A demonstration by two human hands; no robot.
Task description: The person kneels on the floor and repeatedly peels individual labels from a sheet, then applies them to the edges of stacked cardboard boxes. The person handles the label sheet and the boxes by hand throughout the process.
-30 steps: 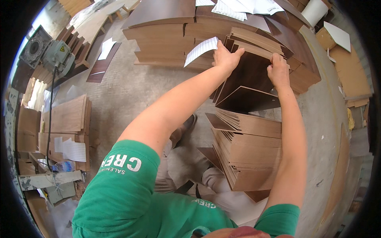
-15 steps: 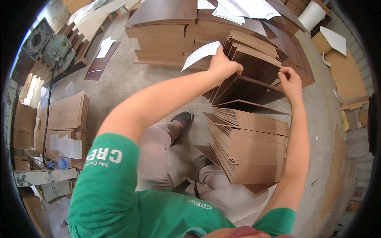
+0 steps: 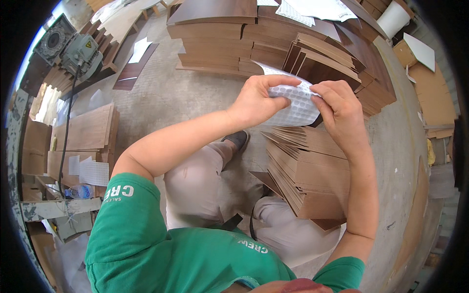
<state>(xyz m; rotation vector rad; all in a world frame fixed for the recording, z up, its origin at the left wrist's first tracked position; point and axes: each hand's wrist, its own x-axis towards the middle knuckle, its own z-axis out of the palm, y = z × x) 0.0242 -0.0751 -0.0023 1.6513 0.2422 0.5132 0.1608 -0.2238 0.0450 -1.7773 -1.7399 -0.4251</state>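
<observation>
A white sheet of round stickers is held up in front of me, bent over at its top. My left hand grips it from the left, fingers on the top and thumb below. At its right edge the fingertips of my right hand are pinched together; whether a single sticker is between them is too small to tell. Below the sheet stands a row of thin brown boards on edge, leaning in a fan. Behind the sheet is another group of dark-faced boards, partly hidden by my right hand.
Stacked brown panels stand at the far side with white sheets on top. A motor with a black cable is at the left, above more boards and a plastic bottle. Flattened cardboard lies at the right.
Both hands have come together off the far boards. The sticker sheet has moved right and nearer to me, and my right hand now meets its edge. Some dark boards no longer stand spread open.
</observation>
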